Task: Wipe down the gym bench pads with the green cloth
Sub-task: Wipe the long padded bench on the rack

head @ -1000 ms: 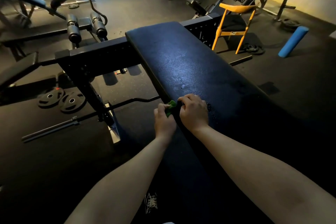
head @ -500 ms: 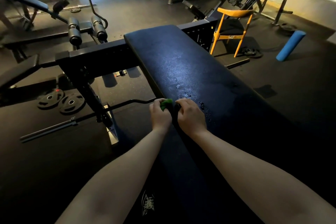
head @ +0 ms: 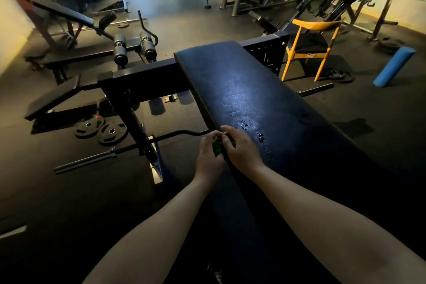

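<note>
A long dark bench pad (head: 249,90) runs from the lower right up to the middle of the view, with wet droplets glistening near its left edge. The green cloth (head: 217,148) is bunched small at that left edge, mostly hidden between my hands. My left hand (head: 208,157) grips it from the left, off the pad's side. My right hand (head: 239,150) grips it from the right, resting on the pad.
The bench's black steel frame (head: 143,80) juts left. Two weight plates (head: 101,130) and a curl bar (head: 129,147) lie on the floor left. An orange chair (head: 309,48) and a blue foam roller (head: 394,65) stand right. Other gym machines fill the back.
Both hands have stayed together on the cloth at the pad's left edge and shifted slightly away from me along it. The view has tilted up, showing more of the gym.
</note>
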Tool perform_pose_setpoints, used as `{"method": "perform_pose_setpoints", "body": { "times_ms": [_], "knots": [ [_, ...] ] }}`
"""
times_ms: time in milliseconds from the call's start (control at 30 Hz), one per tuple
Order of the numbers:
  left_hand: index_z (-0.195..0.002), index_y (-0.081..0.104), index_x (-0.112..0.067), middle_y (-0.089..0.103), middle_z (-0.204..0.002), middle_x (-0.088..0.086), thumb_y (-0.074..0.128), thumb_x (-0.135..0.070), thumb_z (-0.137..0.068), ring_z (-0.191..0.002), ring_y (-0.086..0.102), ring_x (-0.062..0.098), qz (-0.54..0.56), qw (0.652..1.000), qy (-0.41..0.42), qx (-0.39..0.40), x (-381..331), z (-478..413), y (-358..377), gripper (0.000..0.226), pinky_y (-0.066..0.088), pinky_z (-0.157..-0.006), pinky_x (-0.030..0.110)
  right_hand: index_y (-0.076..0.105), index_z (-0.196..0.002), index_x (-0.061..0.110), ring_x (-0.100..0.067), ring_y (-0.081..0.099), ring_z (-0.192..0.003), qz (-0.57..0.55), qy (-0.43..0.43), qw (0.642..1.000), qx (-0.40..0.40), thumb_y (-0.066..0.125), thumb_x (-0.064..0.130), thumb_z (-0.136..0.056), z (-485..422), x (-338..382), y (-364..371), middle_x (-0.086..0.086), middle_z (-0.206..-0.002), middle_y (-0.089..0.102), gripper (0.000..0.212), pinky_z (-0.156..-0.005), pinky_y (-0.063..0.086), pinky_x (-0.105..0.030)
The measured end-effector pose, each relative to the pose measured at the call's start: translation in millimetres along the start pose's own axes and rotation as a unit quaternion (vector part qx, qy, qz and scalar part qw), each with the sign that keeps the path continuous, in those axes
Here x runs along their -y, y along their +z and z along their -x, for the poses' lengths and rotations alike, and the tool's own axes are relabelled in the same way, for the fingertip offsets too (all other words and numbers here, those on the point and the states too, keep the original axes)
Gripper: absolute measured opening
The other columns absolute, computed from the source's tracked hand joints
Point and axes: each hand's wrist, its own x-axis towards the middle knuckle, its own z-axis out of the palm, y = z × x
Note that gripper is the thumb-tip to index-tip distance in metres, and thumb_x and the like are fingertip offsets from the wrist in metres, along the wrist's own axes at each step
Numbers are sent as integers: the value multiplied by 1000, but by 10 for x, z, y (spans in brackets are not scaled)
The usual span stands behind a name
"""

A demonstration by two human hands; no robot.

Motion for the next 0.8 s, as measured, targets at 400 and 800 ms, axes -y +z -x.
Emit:
{"method": "perform_pose_setpoints", "body": {
  "times_ms": [400, 800],
  "knots": [
    [-150, 29, -15, 28, -146, 3, 75, -10, -85, -134, 33, 14, -40, 997, 65, 7, 16, -643, 159, 80, 26, -108, 11, 68, -113, 18, -22, 63, -104, 2, 23, 996, -87, 59, 6, -88, -739, 43, -274, -5, -109, 69, 29, -94, 49, -35],
    [-155, 29, -9, 35, -151, 12, 79, -42, -83, -142, 33, 24, -30, 995, -85, 39, 431, -883, 119, 94, 29, -120, 41, 66, -126, 22, -38, 50, -113, 158, 103, 980, -66, 52, 11, -92, -1184, -222, 10, -11, -129, 58, 39, -101, 38, -38]
  ]
}}
